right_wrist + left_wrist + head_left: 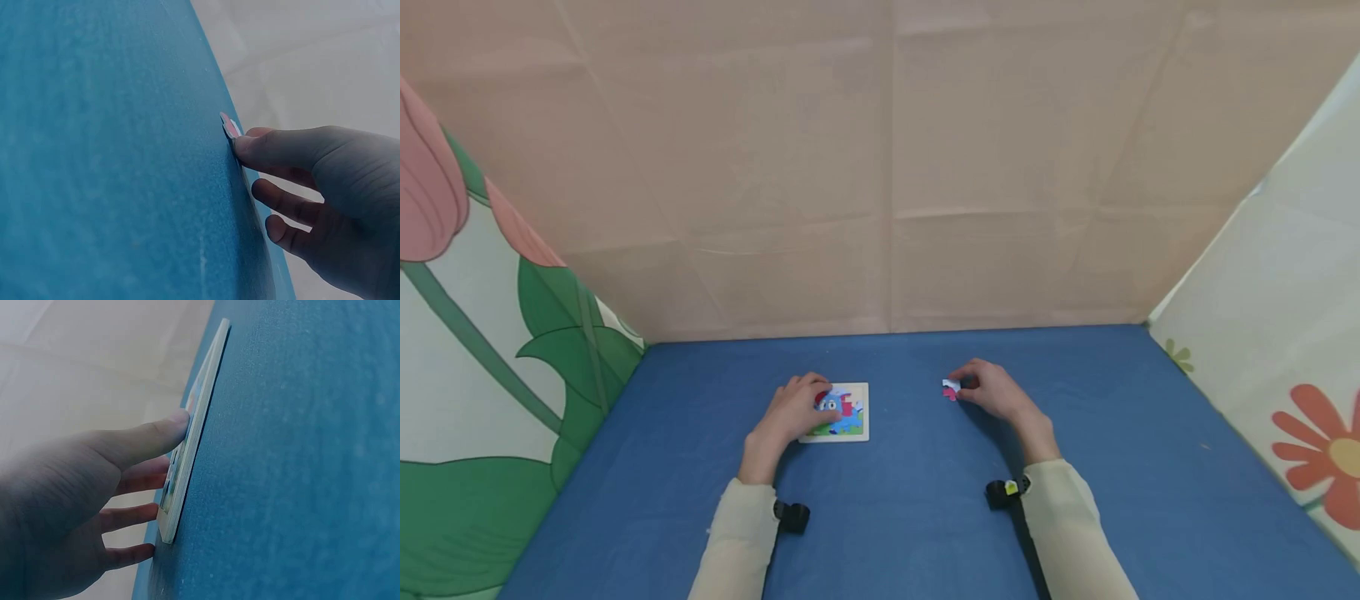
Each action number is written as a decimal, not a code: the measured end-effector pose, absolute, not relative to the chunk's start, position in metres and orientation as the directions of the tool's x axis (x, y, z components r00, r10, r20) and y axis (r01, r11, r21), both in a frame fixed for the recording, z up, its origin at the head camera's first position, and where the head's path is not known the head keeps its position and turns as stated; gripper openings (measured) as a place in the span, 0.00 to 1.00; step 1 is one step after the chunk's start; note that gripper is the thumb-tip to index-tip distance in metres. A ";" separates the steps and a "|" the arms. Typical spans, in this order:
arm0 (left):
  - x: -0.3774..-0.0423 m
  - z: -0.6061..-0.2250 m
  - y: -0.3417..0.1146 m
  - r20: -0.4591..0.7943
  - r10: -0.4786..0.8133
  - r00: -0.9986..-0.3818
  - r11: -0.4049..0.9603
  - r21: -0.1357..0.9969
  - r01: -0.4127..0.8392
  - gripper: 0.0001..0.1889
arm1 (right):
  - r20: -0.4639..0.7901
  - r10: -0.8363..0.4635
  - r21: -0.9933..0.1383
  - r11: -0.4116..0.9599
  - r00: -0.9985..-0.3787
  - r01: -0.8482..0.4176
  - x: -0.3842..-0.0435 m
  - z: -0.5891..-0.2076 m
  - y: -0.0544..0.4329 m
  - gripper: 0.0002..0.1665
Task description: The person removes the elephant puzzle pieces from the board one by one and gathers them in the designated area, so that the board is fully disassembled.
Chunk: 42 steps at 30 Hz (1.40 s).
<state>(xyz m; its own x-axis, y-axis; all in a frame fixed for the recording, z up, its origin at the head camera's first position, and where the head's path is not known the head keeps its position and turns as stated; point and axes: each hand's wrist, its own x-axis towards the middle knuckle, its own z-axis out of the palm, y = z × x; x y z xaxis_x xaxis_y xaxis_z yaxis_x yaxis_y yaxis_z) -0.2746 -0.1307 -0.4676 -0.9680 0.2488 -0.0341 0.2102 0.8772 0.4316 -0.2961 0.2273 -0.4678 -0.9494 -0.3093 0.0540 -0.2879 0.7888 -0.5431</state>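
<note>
The head view looks forward and down from above and rather far, so that it takes in the blue table (880,500), the brown backdrop (887,167), the left hand (792,410) and the right hand (996,392) together. The left wrist camera (793,517) looks from near and low across the table, which stands steeply in its picture, and shares with the head view the left hand and the puzzle board (866,412). The right wrist camera (1000,495), similarly near and low, faces the right hand and the puzzle piece (951,390), which the head view also shows.
</note>
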 end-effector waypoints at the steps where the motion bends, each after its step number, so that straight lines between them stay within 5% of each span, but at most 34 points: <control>1: -0.275 -0.468 -0.131 -0.034 0.249 -0.968 0.878 0.431 0.210 0.31 | 0.056 -0.308 -0.542 0.790 -0.950 -0.288 -0.296 -0.468 0.227 0.16; 42: -0.275 -0.469 -0.133 -0.028 0.248 -0.968 0.870 0.446 0.209 0.37 | 0.119 -0.346 -0.554 0.755 -0.931 -0.351 -0.291 -0.459 0.197 0.14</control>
